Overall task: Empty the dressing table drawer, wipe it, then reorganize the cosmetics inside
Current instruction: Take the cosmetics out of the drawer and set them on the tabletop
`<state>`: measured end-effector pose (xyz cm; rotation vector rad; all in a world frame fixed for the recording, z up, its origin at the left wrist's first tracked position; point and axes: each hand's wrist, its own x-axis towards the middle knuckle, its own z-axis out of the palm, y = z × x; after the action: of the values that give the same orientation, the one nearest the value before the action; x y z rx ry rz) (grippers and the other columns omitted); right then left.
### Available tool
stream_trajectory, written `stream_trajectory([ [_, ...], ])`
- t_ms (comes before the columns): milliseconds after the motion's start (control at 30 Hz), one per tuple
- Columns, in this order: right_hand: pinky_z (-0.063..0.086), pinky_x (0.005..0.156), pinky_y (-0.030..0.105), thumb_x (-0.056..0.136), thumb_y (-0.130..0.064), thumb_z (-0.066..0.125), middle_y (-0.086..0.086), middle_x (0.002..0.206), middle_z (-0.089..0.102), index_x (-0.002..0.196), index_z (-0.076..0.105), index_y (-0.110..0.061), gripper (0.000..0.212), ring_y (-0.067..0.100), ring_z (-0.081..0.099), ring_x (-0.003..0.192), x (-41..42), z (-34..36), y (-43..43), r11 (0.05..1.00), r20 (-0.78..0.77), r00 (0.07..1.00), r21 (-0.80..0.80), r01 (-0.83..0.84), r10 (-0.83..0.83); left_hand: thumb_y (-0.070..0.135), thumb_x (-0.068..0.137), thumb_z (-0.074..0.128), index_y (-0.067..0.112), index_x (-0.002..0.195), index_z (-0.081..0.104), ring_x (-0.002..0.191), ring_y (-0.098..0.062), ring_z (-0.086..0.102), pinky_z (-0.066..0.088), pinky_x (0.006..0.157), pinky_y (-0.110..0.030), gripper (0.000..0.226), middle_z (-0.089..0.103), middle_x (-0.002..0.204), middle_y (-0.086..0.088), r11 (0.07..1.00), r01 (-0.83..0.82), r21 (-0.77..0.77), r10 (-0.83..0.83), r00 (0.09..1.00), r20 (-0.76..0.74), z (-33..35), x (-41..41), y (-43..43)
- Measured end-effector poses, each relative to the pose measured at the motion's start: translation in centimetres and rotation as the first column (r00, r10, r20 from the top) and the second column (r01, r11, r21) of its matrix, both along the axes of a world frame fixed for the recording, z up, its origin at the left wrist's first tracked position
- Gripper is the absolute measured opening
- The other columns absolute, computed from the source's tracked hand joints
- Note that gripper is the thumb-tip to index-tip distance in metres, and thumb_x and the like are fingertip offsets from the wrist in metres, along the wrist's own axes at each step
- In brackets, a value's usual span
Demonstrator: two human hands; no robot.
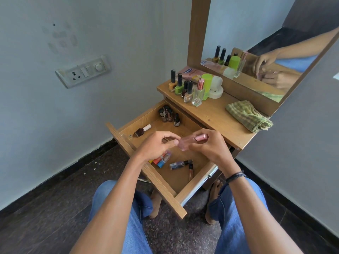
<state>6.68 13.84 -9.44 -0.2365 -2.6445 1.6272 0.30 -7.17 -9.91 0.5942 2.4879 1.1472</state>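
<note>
Both of your hands are up over the open drawer (161,189), sharing one small pink bottle (185,143) held level between them. Your left hand (157,144) pinches the base end with thumb and curled fingertips; your right hand (211,146) curls round the shiny pink cap end. Below you, in the drawer, a cluster of dark polish bottles (167,114) stands in the far corner, a white-capped polish (142,131) lies on its side, and red and blue tubes (161,159) lie near the front. On the bench (216,114), upright nail polishes (180,87) stand beside a clear glass bottle (198,95), with a folded green checked cloth (249,116) well apart to the right
</note>
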Motion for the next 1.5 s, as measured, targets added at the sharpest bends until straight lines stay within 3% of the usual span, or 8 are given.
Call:
stream_trajectory([
  [167, 0.051, 0.063, 0.018, 0.074, -0.024, 0.090, 0.000, 0.081, 0.075, 0.087, 0.076, -0.018, 0.020, 0.008, 0.065, 0.068, 0.0, 0.1, 0.1, 0.987, -0.051, 0.997, -0.153, 0.047, -0.055, 0.034, 0.086, 0.078, 0.029, 0.108, 0.072, 0.100, -0.005, 0.066, 0.057, 0.089, -0.036, 0.024, 0.073, 0.105, 0.015, 0.997, -0.043, 0.070, 0.043, 0.999, 0.002, -0.2, 0.4, 1.4],
  [367, 0.058, 0.088, 0.035, 0.082, -0.011, 0.083, -0.002, 0.101, 0.078, 0.105, 0.076, -0.024, 0.027, 0.020, 0.074, 0.094, -0.3, 0.8, 0.4, 0.918, -0.168, 0.969, -0.382, 0.106, -0.182, 0.035, 0.083, 0.080, 0.023, 0.104, 0.072, 0.090, -0.003, 0.067, 0.056, 0.078, -0.022, 0.025, 0.073, 0.093, 0.011, 0.892, -0.310, 0.329, 0.310, 0.949, 0.056, 0.0, 1.3, 5.1],
  [533, 0.057, 0.082, 0.025, 0.087, -0.002, 0.076, -0.014, 0.103, 0.077, 0.110, 0.075, -0.027, 0.034, 0.007, 0.071, 0.094, -1.4, 2.1, 0.7, 0.943, -0.298, 0.919, -0.286, 0.172, -0.258, 0.027, 0.086, 0.079, 0.024, 0.106, 0.071, 0.091, 0.001, 0.065, 0.052, 0.077, -0.015, 0.022, 0.072, 0.096, 0.014, 0.830, -0.379, 0.409, 0.403, 0.915, 0.029, 0.8, 0.8, 7.8],
  [767, 0.059, 0.092, 0.048, 0.089, -0.003, 0.071, -0.007, 0.109, 0.077, 0.116, 0.075, -0.027, 0.036, 0.013, 0.073, 0.102, -4.8, 2.2, 2.3, 0.911, -0.315, 0.871, -0.298, 0.286, -0.377, 0.034, 0.085, 0.080, 0.017, 0.108, 0.070, 0.089, -0.005, 0.066, 0.051, 0.070, -0.014, 0.030, 0.073, 0.098, 0.007, 0.808, -0.411, 0.423, 0.492, 0.865, -0.100, 1.5, -0.7, 11.1],
  [1033, 0.059, 0.094, 0.037, 0.088, 0.001, 0.070, -0.006, 0.113, 0.073, 0.122, 0.073, -0.016, 0.038, 0.002, 0.070, 0.102, -6.7, 1.7, 2.3, 0.904, -0.326, 0.845, -0.208, 0.373, -0.423, 0.020, 0.086, 0.079, 0.015, 0.108, 0.072, 0.095, -0.015, 0.064, 0.060, 0.076, -0.035, 0.024, 0.063, 0.105, 0.004, 0.805, -0.475, 0.355, 0.560, 0.807, -0.189, 0.2, -2.5, 13.2],
  [1200, 0.057, 0.094, 0.032, 0.088, 0.000, 0.069, -0.005, 0.110, 0.065, 0.124, 0.073, -0.016, 0.039, 0.008, 0.070, 0.097, -7.1, 1.7, 2.6, 0.912, -0.336, 0.848, -0.122, 0.393, -0.410, 0.021, 0.085, 0.080, 0.011, 0.106, 0.073, 0.091, -0.017, 0.066, 0.059, 0.072, -0.032, 0.023, 0.061, 0.104, 0.003, 0.785, -0.495, 0.373, 0.588, 0.786, -0.192, 0.5, -2.9, 13.8],
  [1333, 0.059, 0.081, 0.034, 0.087, -0.009, 0.069, -0.011, 0.092, 0.070, 0.122, 0.073, -0.022, 0.037, 0.003, 0.068, 0.085, -7.4, 1.5, 2.5, 0.902, -0.328, 0.843, -0.081, 0.424, -0.426, 0.025, 0.087, 0.079, 0.013, 0.109, 0.072, 0.092, -0.015, 0.065, 0.046, 0.064, -0.016, 0.026, 0.061, 0.107, 0.003, 0.788, -0.514, 0.338, 0.594, 0.780, -0.198, 0.6, -2.8, 14.0],
  [1500, 0.048, 0.071, 0.008, 0.088, -0.015, 0.071, -0.010, 0.090, 0.071, 0.120, 0.069, -0.019, 0.032, -0.003, 0.065, 0.082, -7.2, 1.4, 2.2, 0.882, -0.330, 0.825, -0.061, 0.467, -0.459, 0.023, 0.088, 0.077, 0.017, 0.114, 0.071, 0.087, -0.013, 0.064, 0.047, 0.063, -0.016, 0.027, 0.057, 0.106, 0.005, 0.797, -0.515, 0.316, 0.585, 0.788, -0.193, 0.5, -2.5, 12.9],
])
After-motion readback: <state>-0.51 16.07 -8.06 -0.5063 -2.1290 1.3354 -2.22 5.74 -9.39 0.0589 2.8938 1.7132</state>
